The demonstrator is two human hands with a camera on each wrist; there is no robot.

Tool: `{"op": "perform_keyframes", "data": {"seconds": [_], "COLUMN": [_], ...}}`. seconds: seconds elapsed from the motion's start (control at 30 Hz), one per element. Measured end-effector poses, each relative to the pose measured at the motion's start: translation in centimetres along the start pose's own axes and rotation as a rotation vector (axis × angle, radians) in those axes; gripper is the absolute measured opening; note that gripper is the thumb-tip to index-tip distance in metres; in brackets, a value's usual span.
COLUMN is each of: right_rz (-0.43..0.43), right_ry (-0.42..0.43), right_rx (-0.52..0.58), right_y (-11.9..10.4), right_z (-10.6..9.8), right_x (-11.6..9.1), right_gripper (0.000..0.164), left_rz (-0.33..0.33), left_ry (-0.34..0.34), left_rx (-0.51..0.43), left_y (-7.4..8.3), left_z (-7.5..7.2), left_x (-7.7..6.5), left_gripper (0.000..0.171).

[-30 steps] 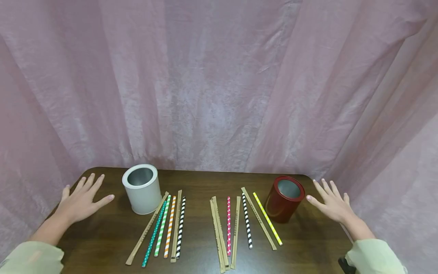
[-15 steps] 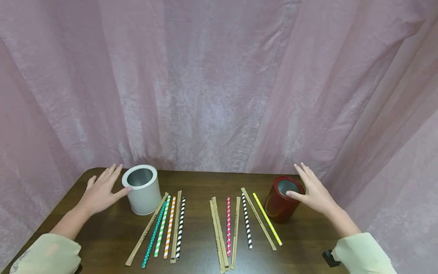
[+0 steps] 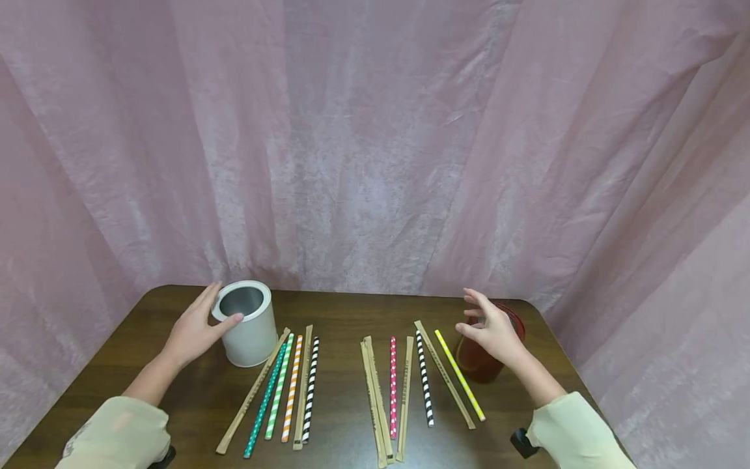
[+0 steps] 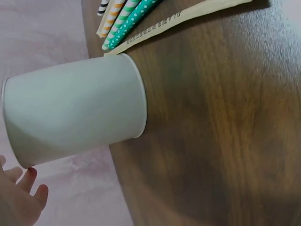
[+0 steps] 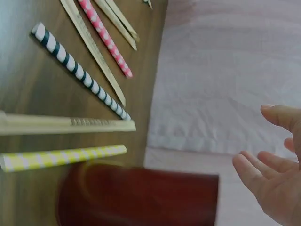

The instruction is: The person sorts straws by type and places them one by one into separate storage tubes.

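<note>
A white can (image 3: pixel 252 342) stands upright with its open top facing up. My left hand (image 3: pixel 194 333) is at its left side, thumb in front of the rim and fingers by the far edge; in the left wrist view the fingertips (image 4: pixel 29 176) are right at the rim. On the right, a dark red can (image 3: pixel 477 365) is partly hidden behind my right hand (image 3: pixel 497 333), which hovers over it with spread, slightly bent fingers and nothing between them. In the right wrist view the red can (image 5: pixel 141 195) lies below the fingers.
Between the cans lie two groups of straws. Left: teal dotted (image 3: pixel 266 397), green-striped (image 3: pixel 279 387), orange-striped (image 3: pixel 291 389) and black-striped (image 3: pixel 310 391) ones, with paper-wrapped ones. Right: pink dotted (image 3: pixel 393 391), black-striped (image 3: pixel 424 381), yellow (image 3: pixel 459 374) and wrapped ones. A pink curtain (image 3: pixel 363 163) hangs behind.
Both hands have moved inward from the table's sides, the left to the white can's rim and the right over the red can. Cans and straws stay where they were.
</note>
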State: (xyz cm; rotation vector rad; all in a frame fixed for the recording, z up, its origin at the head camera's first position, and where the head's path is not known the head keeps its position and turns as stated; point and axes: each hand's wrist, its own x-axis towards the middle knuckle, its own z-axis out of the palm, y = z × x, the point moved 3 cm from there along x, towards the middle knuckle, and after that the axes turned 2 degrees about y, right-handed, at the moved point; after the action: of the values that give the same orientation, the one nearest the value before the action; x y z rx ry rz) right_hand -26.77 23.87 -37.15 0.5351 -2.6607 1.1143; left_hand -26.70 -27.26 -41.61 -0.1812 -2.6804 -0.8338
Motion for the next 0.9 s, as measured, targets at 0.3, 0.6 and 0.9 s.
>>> {"op": "perform_keyframes", "data": {"seconds": [0.3,0.6,0.9], "right_rz": [0.206,0.334,0.387], "right_ry": [-0.163,-0.171,-0.161], "right_rx": [0.193,0.248,0.235], "right_y": [2.0,4.0,5.5], "right_z": [4.0,7.1,8.9], "right_x": [-0.4,-1.1,-1.1], "right_gripper": [0.064,0.059,0.06], "left_rz": [-0.05,-0.106,-0.163], "left_ry": [0.04,0.056,0.046], "left_rx": [-0.028,-0.034,-0.053], "left_y": [-0.2,-1.1,-1.6], "left_z": [0.6,1.1,1.4], "left_x": [-0.5,-0.9,-1.0], "left_gripper": [0.084,0.084,0.085]}}
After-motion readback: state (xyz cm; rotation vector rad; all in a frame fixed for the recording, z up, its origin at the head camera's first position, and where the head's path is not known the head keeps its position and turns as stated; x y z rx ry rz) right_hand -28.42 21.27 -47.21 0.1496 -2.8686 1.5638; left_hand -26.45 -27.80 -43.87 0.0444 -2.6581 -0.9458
